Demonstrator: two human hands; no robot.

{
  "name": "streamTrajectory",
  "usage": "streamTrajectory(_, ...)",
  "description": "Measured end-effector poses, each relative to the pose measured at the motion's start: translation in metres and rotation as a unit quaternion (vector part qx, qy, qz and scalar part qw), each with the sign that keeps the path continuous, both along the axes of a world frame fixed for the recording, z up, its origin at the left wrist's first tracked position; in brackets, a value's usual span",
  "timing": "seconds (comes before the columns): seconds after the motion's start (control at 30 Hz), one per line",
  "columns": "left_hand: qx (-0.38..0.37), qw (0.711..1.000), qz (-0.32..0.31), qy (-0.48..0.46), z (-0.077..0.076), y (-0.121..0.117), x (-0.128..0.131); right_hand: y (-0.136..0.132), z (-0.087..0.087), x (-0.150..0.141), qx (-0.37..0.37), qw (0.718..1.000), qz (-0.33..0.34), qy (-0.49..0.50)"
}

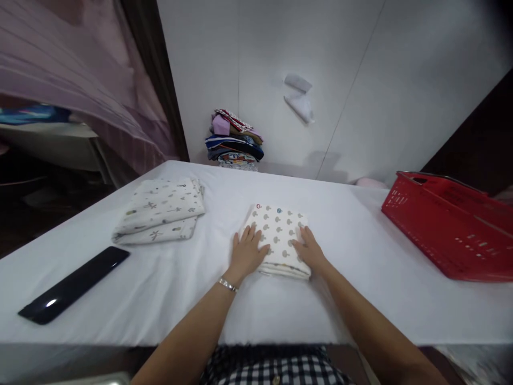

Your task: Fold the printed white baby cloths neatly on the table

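A folded white cloth with a grey dotted print [278, 230] lies in the middle of the white-covered table [340, 299]. My left hand [247, 250] rests flat on its left side, fingers stretched out. On the cloth's right side my right hand [309, 249] lies flat with its fingers extended. Neither hand grips anything. A thin bracelet circles my left wrist.
Two folded white printed cloths [162, 209] are stacked at the left. A long black glossy object [74, 284] lies near the table's left front. A red plastic basket [452, 227] stands at the right. A pile of folded coloured clothes [234, 141] sits by the back wall.
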State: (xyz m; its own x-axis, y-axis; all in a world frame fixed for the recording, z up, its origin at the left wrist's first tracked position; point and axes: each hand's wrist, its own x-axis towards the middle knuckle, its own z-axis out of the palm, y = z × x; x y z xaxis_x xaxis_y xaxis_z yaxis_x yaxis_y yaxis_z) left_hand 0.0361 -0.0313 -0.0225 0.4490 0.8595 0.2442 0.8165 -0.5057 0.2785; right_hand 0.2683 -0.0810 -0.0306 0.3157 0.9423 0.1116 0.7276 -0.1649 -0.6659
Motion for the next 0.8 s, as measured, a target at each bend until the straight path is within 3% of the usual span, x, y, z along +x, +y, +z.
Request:
streamTrajectory(0.17, -0.004, 1.0, 0.011, -0.014, 0.003, -0.001, 0.0, -0.077, -0.013, -0.03, 0.0, 0.992, 0.005, 0.124)
streamTrajectory(0.33, -0.028, 0.991, 0.102, -0.087, 0.007, 0.0, -0.011, -0.111, -0.007, -0.037, 0.028, 0.973, 0.012, 0.23)
streamTrajectory(0.43, -0.122, 0.972, 0.159, -0.126, 0.013, 0.007, -0.02, -0.115, 0.001, -0.034, 0.024, 0.923, -0.029, 0.383)
streamTrajectory(0.6, -0.225, 0.951, 0.184, -0.106, 0.027, 0.027, -0.029, -0.11, 0.016, -0.025, 0.021, 0.796, -0.097, 0.597)
streamTrajectory(0.7, -0.253, 0.948, 0.172, -0.085, 0.032, 0.035, -0.029, -0.102, 0.021, -0.014, -0.014, 0.761, -0.07, 0.645)
streamTrajectory(0.8, -0.239, 0.957, 0.153, -0.053, 0.035, 0.038, -0.028, -0.094, 0.025, -0.005, -0.058, 0.748, -0.046, 0.659)
